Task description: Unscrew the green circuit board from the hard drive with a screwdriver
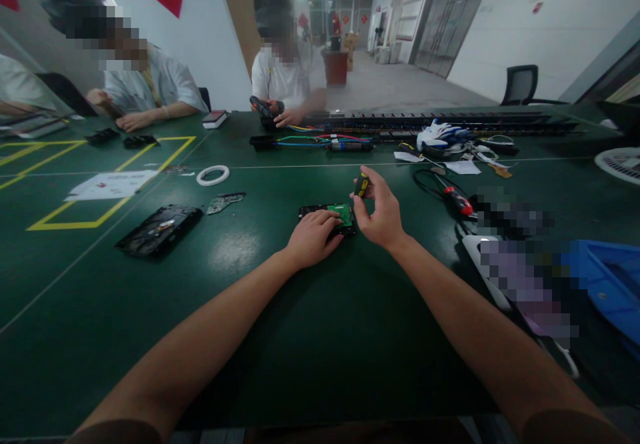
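Observation:
A hard drive [345, 213] with a green circuit board facing up lies on the green table in front of me. My left hand [314, 236] grips it from the left, fingers over its top and thumb along its near edge, covering much of it. In my right hand [379, 212] a screwdriver with a black and yellow handle [361, 185] is pinched upright between thumb and fingers, above the drive's right end. Its shaft and tip cannot be made out. Left of the drive lie a loose circuit board [226, 202] and a black drive-like case [160, 231].
A roll of white tape [213, 175] and paper [111, 185] lie left. Right are a red-black screwdriver [459, 201], gloves [444, 139] and a blue bin [610, 277]. Cables [310, 141] and long black strips run along the back, where co-workers sit.

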A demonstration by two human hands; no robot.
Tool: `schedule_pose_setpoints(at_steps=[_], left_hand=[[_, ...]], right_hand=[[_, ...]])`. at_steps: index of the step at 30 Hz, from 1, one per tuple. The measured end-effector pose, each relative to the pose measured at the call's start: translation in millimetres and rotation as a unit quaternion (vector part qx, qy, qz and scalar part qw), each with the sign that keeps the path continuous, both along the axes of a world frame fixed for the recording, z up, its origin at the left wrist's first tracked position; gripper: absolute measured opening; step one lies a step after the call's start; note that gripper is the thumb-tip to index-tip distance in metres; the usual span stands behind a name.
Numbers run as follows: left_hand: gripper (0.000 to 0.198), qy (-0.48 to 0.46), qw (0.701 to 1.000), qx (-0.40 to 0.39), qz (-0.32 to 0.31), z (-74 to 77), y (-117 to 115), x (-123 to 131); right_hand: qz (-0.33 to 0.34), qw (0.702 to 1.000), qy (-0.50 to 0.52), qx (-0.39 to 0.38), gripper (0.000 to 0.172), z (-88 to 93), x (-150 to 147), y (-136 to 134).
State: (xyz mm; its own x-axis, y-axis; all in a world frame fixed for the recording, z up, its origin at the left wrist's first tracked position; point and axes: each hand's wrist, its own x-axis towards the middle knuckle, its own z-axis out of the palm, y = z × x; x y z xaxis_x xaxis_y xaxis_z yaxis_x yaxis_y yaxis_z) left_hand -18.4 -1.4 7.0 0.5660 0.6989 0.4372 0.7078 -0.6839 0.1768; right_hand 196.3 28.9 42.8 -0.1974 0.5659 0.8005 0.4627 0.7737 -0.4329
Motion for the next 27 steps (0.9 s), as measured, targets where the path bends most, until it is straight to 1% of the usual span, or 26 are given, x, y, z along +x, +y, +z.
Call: schedule_pose_setpoints(at_steps=[2, 7, 10, 14, 20, 23, 27], left_hand=[[0.027, 0.0, 1.0, 0.001, -0.001, 0.4, -0.3, 0.2], [0.027, -0.002, 1.0, 0.002, -0.005, -1.0, 0.9, 0.1], [0.027, -0.002, 1.0, -0.002, -0.006, -2.9, 2.2, -0.5], [0.027, -0.002, 1.0, -0.002, -0.003, -2.9, 2.4, -0.5], [0.026, -0.005, 1.0, -0.004, -0.008, 2.7, -0.7, 0.4], [0.026, -0.005, 1.0, -0.005, -0.004, 2.9, -1.2, 0.7], [0.027, -0.005, 1.0, -0.003, -0.001, 1.0, -0.4, 1.0]], right_hand=[[-0.004, 1.0, 0.0, -0.008, 0.064, 0.8, 0.2, -0.5], [-0.045, 0.999, -0.018, 0.014, 0.057, 7.7, 1.4, -3.4], [-0.052, 0.998, -0.013, 0.012, 0.054, 9.2, 1.9, -3.5], [-0.043, 0.999, -0.018, 0.009, 0.058, 7.7, 1.9, -2.4], [-0.028, 0.999, -0.018, 0.02, 0.062, 5.9, 0.0, -2.6], [-0.018, 1.0, -0.011, 0.012, 0.064, 3.7, -0.5, -2.1], [0.014, 1.0, 0.005, -0.013, 0.065, 1.4, -0.2, -2.3]])
